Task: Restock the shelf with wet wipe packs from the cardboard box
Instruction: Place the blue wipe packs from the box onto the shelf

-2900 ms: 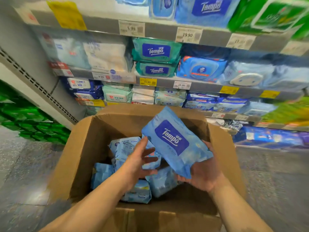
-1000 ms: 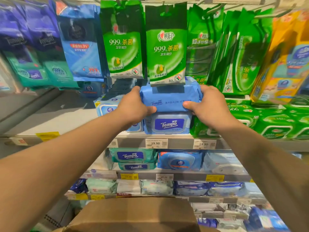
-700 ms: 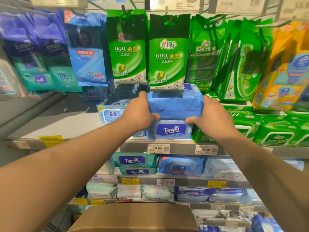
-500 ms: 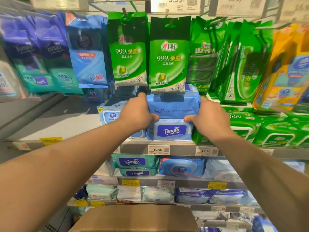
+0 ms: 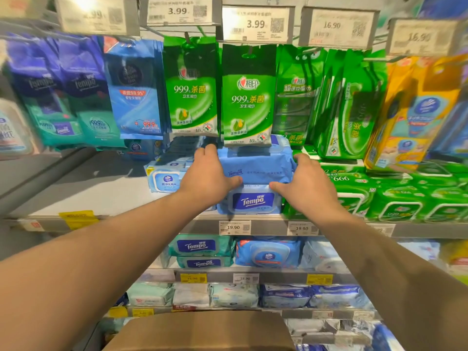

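Both hands flank the upper blue wet wipe pack [image 5: 255, 168]: the left hand [image 5: 207, 176] lies against its left end, the right hand [image 5: 307, 184] against its right end, fingers loosely spread, thumbs under its front edge. The pack sits atop another Tempo pack [image 5: 250, 201] on the shelf [image 5: 268, 226]. The cardboard box [image 5: 200, 333] shows below.

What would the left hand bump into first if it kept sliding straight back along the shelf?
Probably the dark packs stacked behind it. The left hand lies along the top blue Tempo pack, fingers pointing at them, though depth is hard to judge.
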